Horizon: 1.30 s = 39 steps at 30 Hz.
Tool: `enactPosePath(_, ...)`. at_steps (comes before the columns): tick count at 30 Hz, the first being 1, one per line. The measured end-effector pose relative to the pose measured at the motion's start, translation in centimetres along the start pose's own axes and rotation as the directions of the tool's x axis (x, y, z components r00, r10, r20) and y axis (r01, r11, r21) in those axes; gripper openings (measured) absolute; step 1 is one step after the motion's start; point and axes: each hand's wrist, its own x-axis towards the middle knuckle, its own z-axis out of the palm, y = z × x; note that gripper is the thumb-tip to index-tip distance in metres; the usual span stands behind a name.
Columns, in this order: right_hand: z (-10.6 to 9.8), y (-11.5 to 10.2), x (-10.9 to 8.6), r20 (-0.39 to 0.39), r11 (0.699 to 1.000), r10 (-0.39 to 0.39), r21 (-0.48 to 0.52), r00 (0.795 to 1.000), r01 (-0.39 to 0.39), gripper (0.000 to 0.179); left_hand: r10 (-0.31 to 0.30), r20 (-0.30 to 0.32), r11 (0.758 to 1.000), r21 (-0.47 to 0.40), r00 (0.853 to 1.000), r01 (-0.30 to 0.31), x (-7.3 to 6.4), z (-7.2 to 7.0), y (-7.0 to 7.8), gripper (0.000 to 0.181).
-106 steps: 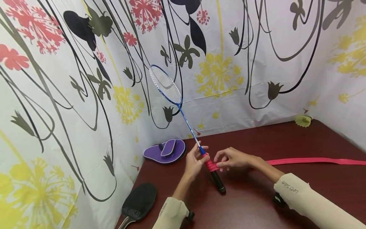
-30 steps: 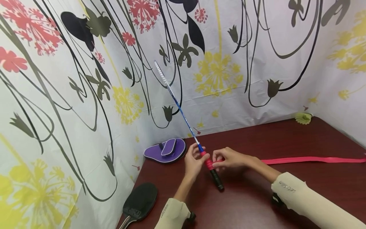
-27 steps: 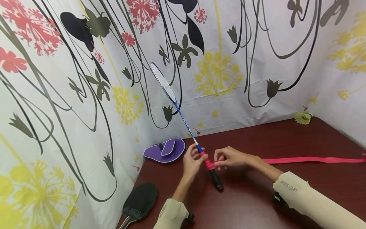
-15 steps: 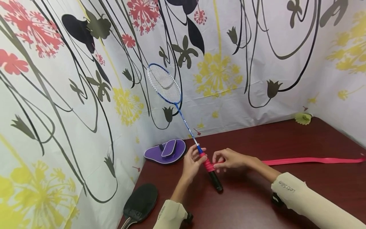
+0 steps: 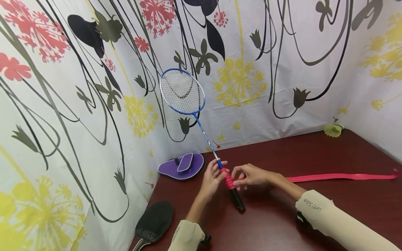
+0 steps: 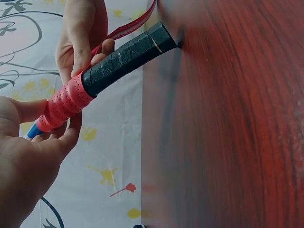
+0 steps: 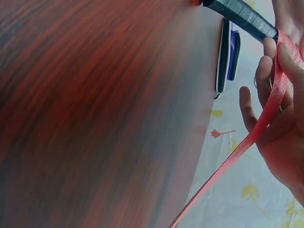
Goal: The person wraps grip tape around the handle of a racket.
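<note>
A blue and white badminton racket (image 5: 205,137) is held tilted above the table, its head up toward the wall. My left hand (image 5: 211,179) grips the upper handle, thumb on the pink wrap. Perforated pink grip tape (image 6: 65,103) winds round the upper part of the handle; the lower black grip (image 6: 128,59) is bare down to the butt. My right hand (image 5: 251,175) pinches the tape where it leaves the handle. From there the loose tape (image 7: 237,152) runs across the palm and trails off to the right.
A purple paddle case (image 5: 182,166) lies at the table's back left. Near the left edge is a black table tennis paddle (image 5: 154,221). A yellow shuttlecock (image 5: 333,130) sits at the back right corner. Patterned cloth (image 5: 238,42) hangs behind the dark red table (image 5: 267,226).
The racket has turned about its shaft: its head was edge-on a second ago and now shows its face. The tape's far end has shifted slightly left. Both hands keep their holds.
</note>
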Motion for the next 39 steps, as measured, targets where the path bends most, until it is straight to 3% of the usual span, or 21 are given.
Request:
enactPosePath(7, -0.2, -0.2, 0.0, 0.027, 1.000, -0.005, -0.004, 1.000, 0.005, 0.037, 0.050, 0.028, 0.998, 0.046, 0.998, -0.051, -0.1, -0.5, 0.0, 0.051)
enactPosePath(11, -0.1, -0.4, 0.0, 0.045, 1.000, 0.001, -0.014, 0.999, -0.001, 0.040, 0.049, 0.043, 0.996, 0.070, 0.998, -0.052, 0.1, -0.6, 0.0, 0.054)
enactPosePath(20, 0.2, -0.6, -0.1, 0.031, 0.999, 0.021, -0.045, 0.999, -0.020, 0.022, 0.001, -0.013, 0.996, 0.093, 1.000, 0.000, -0.2, -0.2, -0.2, 0.061)
enactPosePath(29, 0.3, -0.9, -0.2, 0.022, 0.997, -0.020, -0.072, 1.000, 0.022, 0.029, -0.015, -0.094, 0.994, 0.108, 0.995, 0.025, 0.1, 1.0, 0.1, 0.048)
enactPosePath(39, 0.6, -1.2, 0.0, -0.069, 0.988, -0.044, -0.153, 0.997, 0.033, 0.036, 0.038, -0.134, 0.988, 0.151, 0.990, -0.018, 0.4, 2.5, 0.3, 0.050)
